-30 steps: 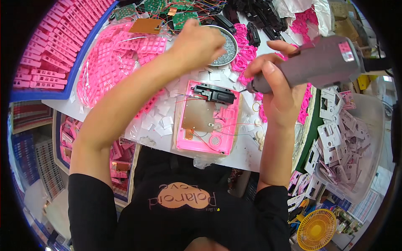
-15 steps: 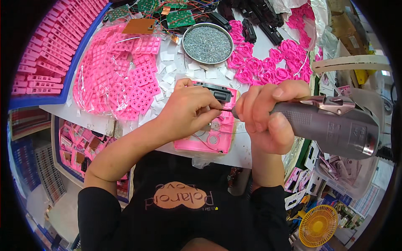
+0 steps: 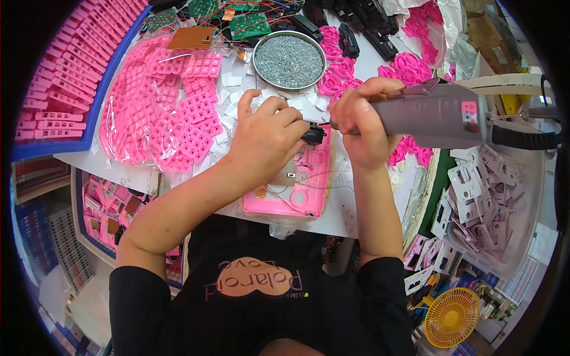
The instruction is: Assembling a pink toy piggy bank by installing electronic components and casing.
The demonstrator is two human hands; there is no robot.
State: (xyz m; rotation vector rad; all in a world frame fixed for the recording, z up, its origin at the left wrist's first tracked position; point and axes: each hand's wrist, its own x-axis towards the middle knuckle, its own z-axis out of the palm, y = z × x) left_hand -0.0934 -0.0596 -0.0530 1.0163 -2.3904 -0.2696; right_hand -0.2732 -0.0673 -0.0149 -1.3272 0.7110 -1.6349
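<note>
A pink plastic shell (image 3: 285, 206) lies on the table in front of me, with thin wires and small fittings inside. My left hand (image 3: 265, 129) reaches over its far side, fingers bent down onto a black plastic part (image 3: 314, 134) at the shell's far edge. The fingertips are partly hidden behind that part. In my right hand (image 3: 369, 121) is a grey electric screwdriver (image 3: 430, 116), gripped near its front end and held almost level. Its tip points left, close to the black part; whether they touch I cannot tell.
Beyond the shell stands a round dish of small metal screws (image 3: 290, 59). A clear bag of pink keypads (image 3: 157, 113) lies left, near a blue crate (image 3: 95, 127). Pink rings (image 3: 409, 68), black parts (image 3: 371, 26) and green circuit boards (image 3: 249, 25) lie at the back. A bin (image 3: 528, 237) stands right.
The screwdriver has swung upward and its tip has moved away from the shell's middle. My left hand has shifted up, its earlier pinch near the tip opened and its fingers now over the black part.
</note>
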